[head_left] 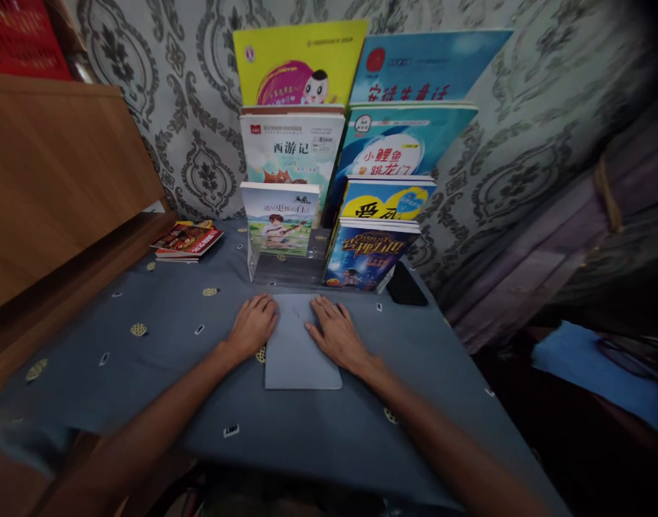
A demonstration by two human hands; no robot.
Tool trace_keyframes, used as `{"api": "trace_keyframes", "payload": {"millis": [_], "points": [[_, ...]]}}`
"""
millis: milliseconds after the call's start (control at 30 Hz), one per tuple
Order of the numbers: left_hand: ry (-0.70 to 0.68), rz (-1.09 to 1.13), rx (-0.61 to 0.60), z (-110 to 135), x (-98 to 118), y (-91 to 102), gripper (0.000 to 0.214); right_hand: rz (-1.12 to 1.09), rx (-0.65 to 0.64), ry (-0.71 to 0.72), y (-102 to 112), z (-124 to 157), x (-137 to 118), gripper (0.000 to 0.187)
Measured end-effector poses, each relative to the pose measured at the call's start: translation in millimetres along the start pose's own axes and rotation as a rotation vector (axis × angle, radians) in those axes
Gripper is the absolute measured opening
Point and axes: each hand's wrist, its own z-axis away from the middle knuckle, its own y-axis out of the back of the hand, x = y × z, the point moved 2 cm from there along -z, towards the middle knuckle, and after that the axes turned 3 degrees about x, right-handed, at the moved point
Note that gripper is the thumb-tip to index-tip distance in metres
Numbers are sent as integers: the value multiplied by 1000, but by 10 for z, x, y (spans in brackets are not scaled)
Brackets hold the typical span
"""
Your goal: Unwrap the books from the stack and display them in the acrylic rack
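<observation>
A thin, plain pale-grey booklet (301,355) lies flat on the dark grey-blue tablecloth (199,373). At its upper left edge rests my left hand (254,324), palm down, fingers extended. My right hand (336,332) lies over the booklet's right side with its fingers stretched out and slightly spread. Neither hand grips anything. Just beyond them stands a clear tiered book rack (285,271) filled with upright books, among them a dark blue one (367,255) and one showing a guitar player (286,222).
A small stack of booklets (187,240) sits at the table's far left, beside a wooden cabinet (64,179). Right of the rack lies a black flat object (407,285). Patterned curtain (204,122) hangs behind; a light-blue sheet (592,370) is off to the right.
</observation>
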Motion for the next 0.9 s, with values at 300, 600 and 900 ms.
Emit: {"api": "trace_keyframes", "payload": {"millis": [300,600,900], "points": [[-4,6,-16,0,-3,20,27,-103,65,83,73,327,24,48],[-37,79,-41,-27,-124,-72,32,-314,260,183,169,583,-49,30],[-54,52,-115,-214,-146,97,30,-549,-66,420,202,651,-330,38]]}}
